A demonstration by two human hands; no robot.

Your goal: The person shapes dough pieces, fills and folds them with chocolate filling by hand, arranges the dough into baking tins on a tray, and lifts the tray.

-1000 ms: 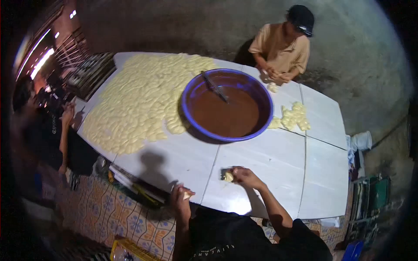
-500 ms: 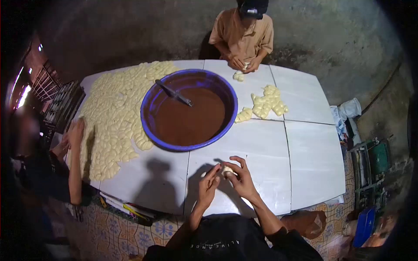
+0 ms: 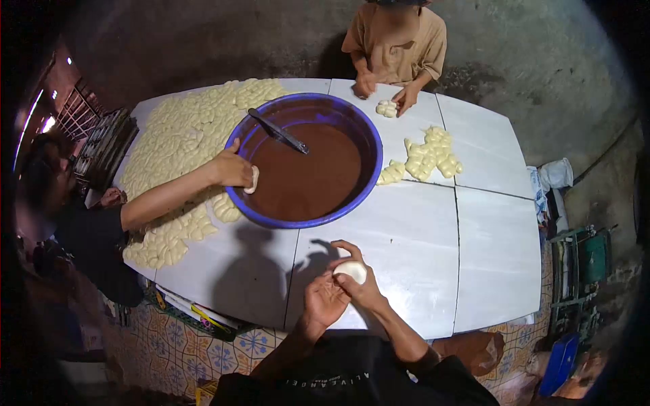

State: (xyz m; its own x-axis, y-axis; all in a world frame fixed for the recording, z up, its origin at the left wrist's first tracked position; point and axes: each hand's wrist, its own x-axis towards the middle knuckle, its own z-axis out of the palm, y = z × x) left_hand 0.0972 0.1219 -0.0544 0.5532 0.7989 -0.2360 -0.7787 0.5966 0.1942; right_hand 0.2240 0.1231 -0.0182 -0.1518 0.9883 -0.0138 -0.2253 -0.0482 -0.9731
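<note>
My right hand (image 3: pixel 364 287) grips a round, flattened piece of white dough (image 3: pixel 351 272) between thumb and fingers, above the near side of the table. Palm up beside it is my left hand (image 3: pixel 326 299), its fingers loosely spread near the dough's left edge; whether they touch it I cannot tell. Beyond my hands stands a big blue basin (image 3: pixel 318 222) of smooth brown mass (image 3: pixel 308 183). A dark flat-bladed tool (image 3: pixel 277 130) lies across its far left part.
Many pale shaped dough pieces (image 3: pixel 183 149) cover the table's left side. A smaller cluster (image 3: pixel 433 154) lies right of the basin. A co-worker's hand (image 3: pixel 233 169) at left holds dough at the basin's rim. Across the white tiled table (image 3: pixel 379 230), another person's hand (image 3: pixel 408 99) touches dough.
The dough in my right hand now shows as a wider, flat disc, and my left palm has turned up. The left co-worker's arm has reached to the basin. The far person's hands have parted.
</note>
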